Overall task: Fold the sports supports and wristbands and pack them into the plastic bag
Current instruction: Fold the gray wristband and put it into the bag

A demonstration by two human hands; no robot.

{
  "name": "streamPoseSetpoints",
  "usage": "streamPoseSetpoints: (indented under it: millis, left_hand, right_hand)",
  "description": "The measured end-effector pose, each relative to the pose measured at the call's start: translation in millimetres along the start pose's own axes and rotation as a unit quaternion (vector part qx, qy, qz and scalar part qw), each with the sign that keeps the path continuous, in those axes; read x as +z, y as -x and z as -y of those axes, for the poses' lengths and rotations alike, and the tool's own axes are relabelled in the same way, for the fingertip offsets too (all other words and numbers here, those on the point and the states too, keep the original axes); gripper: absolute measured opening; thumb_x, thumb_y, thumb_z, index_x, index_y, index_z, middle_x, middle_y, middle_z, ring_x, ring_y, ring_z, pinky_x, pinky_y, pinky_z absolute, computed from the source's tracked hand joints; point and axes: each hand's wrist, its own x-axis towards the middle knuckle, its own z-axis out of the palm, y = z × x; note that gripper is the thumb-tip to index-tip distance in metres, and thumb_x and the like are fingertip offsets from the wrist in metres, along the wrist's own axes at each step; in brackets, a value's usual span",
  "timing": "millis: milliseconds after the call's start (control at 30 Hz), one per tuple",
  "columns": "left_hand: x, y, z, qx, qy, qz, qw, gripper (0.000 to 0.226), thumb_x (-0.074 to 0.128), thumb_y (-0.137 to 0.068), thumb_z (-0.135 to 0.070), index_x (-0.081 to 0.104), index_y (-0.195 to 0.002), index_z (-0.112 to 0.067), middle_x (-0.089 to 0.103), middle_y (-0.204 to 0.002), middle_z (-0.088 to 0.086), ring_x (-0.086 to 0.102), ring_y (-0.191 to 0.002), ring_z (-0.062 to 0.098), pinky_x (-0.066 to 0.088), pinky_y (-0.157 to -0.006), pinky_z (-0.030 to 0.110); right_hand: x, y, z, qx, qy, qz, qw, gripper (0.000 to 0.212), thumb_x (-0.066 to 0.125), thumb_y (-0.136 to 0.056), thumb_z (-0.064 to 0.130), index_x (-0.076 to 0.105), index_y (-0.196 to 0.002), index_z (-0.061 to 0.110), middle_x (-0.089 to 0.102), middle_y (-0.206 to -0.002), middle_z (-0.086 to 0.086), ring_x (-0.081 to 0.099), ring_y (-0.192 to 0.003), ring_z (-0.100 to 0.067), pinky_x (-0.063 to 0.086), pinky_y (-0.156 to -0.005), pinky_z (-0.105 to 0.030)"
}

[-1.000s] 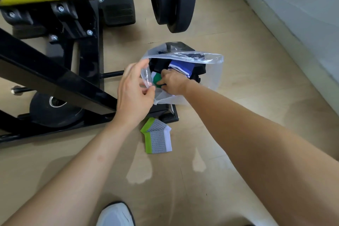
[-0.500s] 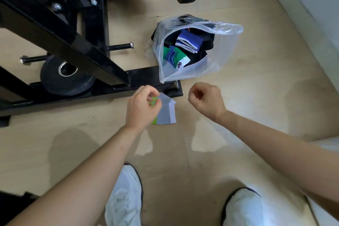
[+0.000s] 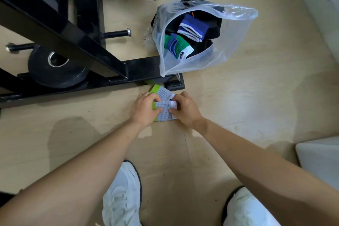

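Okay, both hands are down on the floor at frame centre. The left hand (image 3: 145, 110) has its fingers curled over the green edge of the lower wristband (image 3: 165, 114). The right hand (image 3: 187, 110) pinches the same band's white end between thumb and fingertips. Neither hand holds anything else.

A second grey-green wristband (image 3: 162, 94) lies at 12 o'clock from the hands, partly overlapped by the lower one and just beside the black frame foot (image 3: 143, 71). The plastic bag (image 3: 231, 47) sits at 1 o'clock with its mouth gaping toward the person. A blue wristband (image 3: 192, 30) and a green-blue one (image 3: 176, 47) are already inside, on top of dark items.

Likely risks:
- The knit looks stretchy, so a fold may spring open once the pinch lets go.
- Because the two bands overlap, lifting one could drag the other and shove it against or under the frame foot.
- The bag is thin and floppy, and its near lip lies on the frame foot. A one-handed push could collapse the mouth or slide the whole bag away.
- Loosely stacked contents could spill out at 6 o'clock of the bag if it tips.
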Motion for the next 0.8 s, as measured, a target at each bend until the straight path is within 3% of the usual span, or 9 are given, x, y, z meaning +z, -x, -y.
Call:
streamPoseSetpoints:
  millis: [100,200,267,333,367,467,567,633,800]
  left_hand:
    - [-4.2,1.4,-4.0,-0.055,0.166,0.045,0.984,0.025,0.084,-0.079,-0.021,0.063,-0.093,-0.023,0.068,-0.098,-0.004,0.061,-0.093,0.018,0.048,-0.083,0.033]
    - [-11.4,0.9,-10.3,-0.112,0.320,0.114,0.934,0.025,0.082,-0.083,-0.015,0.061,-0.096,-0.020,0.068,-0.102,0.002,0.063,-0.097,0.019,0.053,-0.086,0.036]
    - [-13.6,4.9,-19.4,-0.142,0.393,0.141,0.898,0.024,0.077,-0.087,-0.012,0.059,-0.102,-0.015,0.069,-0.101,0.004,0.066,-0.091,0.020,0.059,-0.071,0.033]
    - [-13.0,11.0,-30.2,-0.143,0.419,0.124,0.888,0.026,0.074,-0.089,-0.009,0.057,-0.108,-0.012,0.068,-0.100,0.004,0.065,-0.083,0.015,0.055,-0.056,0.021]
    - [-11.7,14.0,-33.6,-0.124,0.410,0.100,0.898,0.026,0.074,-0.089,-0.008,0.057,-0.107,-0.013,0.068,-0.100,0.003,0.064,-0.081,0.013,0.053,-0.057,0.019]
    - [-7.8,21.3,-40.0,0.007,0.322,0.021,0.947,0.030,0.076,-0.084,-0.002,0.060,-0.097,-0.023,0.067,-0.098,-0.011,0.061,-0.088,0.004,0.048,-0.079,0.020]
    - [-7.4,30.6,-46.9,0.125,0.156,-0.036,0.979,0.024,0.074,-0.085,-0.009,0.066,-0.101,-0.025,0.068,-0.100,-0.019,0.060,-0.090,0.000,0.046,-0.081,0.024]
    - [-3.2,34.0,-46.9,0.187,0.071,-0.058,0.978,0.027,0.071,-0.086,-0.018,0.068,-0.112,-0.026,0.070,-0.114,-0.014,0.065,-0.100,0.011,0.052,-0.082,0.030]
    - [5.2,39.2,-48.8,0.236,0.075,-0.006,0.969,0.043,0.057,-0.089,-0.032,0.070,-0.128,-0.021,0.065,-0.135,-0.001,0.065,-0.114,0.016,0.052,-0.095,0.029]
  right_hand:
    - [-7.8,6.6,0.6,0.056,-0.084,-0.009,0.995,0.019,0.077,-0.080,0.010,0.058,-0.085,0.008,0.055,-0.084,-0.004,0.051,-0.072,-0.015,0.042,-0.065,-0.026]
    - [-24.9,20.0,2.4,0.117,-0.237,0.037,0.964,0.023,0.076,-0.084,0.011,0.057,-0.095,0.005,0.066,-0.088,-0.014,0.061,-0.077,-0.017,0.052,-0.070,-0.032]
    - [-37.8,29.2,4.9,0.145,-0.309,0.073,0.937,0.024,0.075,-0.087,0.010,0.058,-0.103,0.006,0.071,-0.096,-0.022,0.067,-0.077,-0.025,0.056,-0.071,-0.036]
    - [-46.6,36.1,9.1,0.166,-0.375,0.069,0.910,0.023,0.073,-0.088,0.008,0.059,-0.106,0.006,0.070,-0.092,-0.024,0.068,-0.066,-0.027,0.058,-0.062,-0.031]
    - [-49.4,38.6,11.4,0.180,-0.400,0.056,0.897,0.022,0.072,-0.088,0.007,0.060,-0.106,0.004,0.069,-0.089,-0.024,0.067,-0.060,-0.025,0.057,-0.056,-0.028]
    - [-54.7,45.2,15.1,0.232,-0.429,0.018,0.873,0.017,0.070,-0.089,0.006,0.060,-0.103,0.002,0.068,-0.085,-0.022,0.065,-0.053,-0.018,0.055,-0.049,-0.023]
    - [-56.7,48.9,13.0,0.256,-0.463,0.003,0.849,0.006,0.067,-0.091,0.005,0.063,-0.095,0.003,0.068,-0.085,-0.018,0.065,-0.053,-0.015,0.055,-0.052,-0.022]
    - [-59.2,50.3,12.4,0.255,-0.502,0.000,0.826,0.001,0.063,-0.092,0.001,0.064,-0.093,0.001,0.069,-0.087,-0.019,0.066,-0.057,-0.016,0.056,-0.056,-0.021]
    - [-70.9,55.7,11.3,0.277,-0.578,0.044,0.766,0.019,0.055,-0.094,0.009,0.067,-0.103,-0.002,0.071,-0.092,-0.019,0.069,-0.073,-0.022,0.060,-0.069,-0.025]
